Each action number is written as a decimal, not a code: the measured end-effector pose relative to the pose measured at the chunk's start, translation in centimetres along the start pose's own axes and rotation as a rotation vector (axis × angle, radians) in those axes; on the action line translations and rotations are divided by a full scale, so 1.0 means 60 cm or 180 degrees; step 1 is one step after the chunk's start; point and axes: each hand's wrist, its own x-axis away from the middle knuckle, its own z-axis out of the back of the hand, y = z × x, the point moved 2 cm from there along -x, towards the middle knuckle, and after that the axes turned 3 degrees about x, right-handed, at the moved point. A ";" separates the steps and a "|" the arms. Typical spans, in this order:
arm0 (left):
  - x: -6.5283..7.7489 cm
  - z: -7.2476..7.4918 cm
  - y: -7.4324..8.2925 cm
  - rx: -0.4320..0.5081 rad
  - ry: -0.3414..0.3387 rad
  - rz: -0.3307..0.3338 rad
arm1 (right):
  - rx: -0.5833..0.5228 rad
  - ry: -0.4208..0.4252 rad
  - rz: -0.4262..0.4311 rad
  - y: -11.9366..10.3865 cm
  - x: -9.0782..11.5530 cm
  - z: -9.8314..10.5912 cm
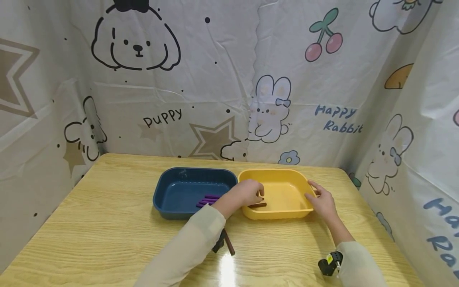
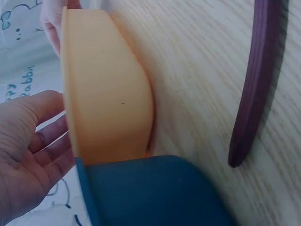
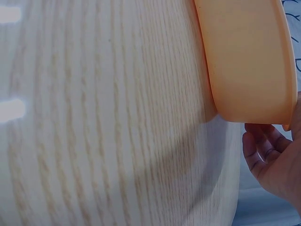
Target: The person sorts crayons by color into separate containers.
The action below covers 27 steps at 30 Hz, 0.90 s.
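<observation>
My left hand (image 1: 247, 192) reaches down into the left end of the yellow tray (image 1: 277, 214), over brown sticks (image 1: 259, 205) lying there. Its fingertips are close to the sticks; in the left wrist view the tray wall hides them, so whether they pinch one is unclear. At the tray's right end my right hand (image 1: 324, 201) grips the rim, thumb over the edge and fingers (image 3: 251, 153) curled around the outside. Purple sticks (image 1: 208, 200) lie in the blue tray (image 1: 175, 213), partly covered by the left forearm.
Both trays stand side by side near the back of the wooden table (image 1: 97, 223). Another brown stick (image 1: 229, 244) lies on the table in front, beside the left sleeve. A printed curtain (image 1: 215, 91) hangs behind and along the sides.
</observation>
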 end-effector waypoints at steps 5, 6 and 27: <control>0.021 0.013 0.005 0.0070 0.0042 -0.0140 | 0.0004 0.0013 0.0014 0.002 0.000 -0.001; 0.026 0.016 0.005 0.0082 0.0048 -0.0165 | 0.0000 0.0008 0.0013 0.002 0.000 -0.001; 0.154 0.037 -0.008 0.0404 0.0113 -0.0539 | -0.0040 -0.0038 0.0020 0.006 -0.003 0.000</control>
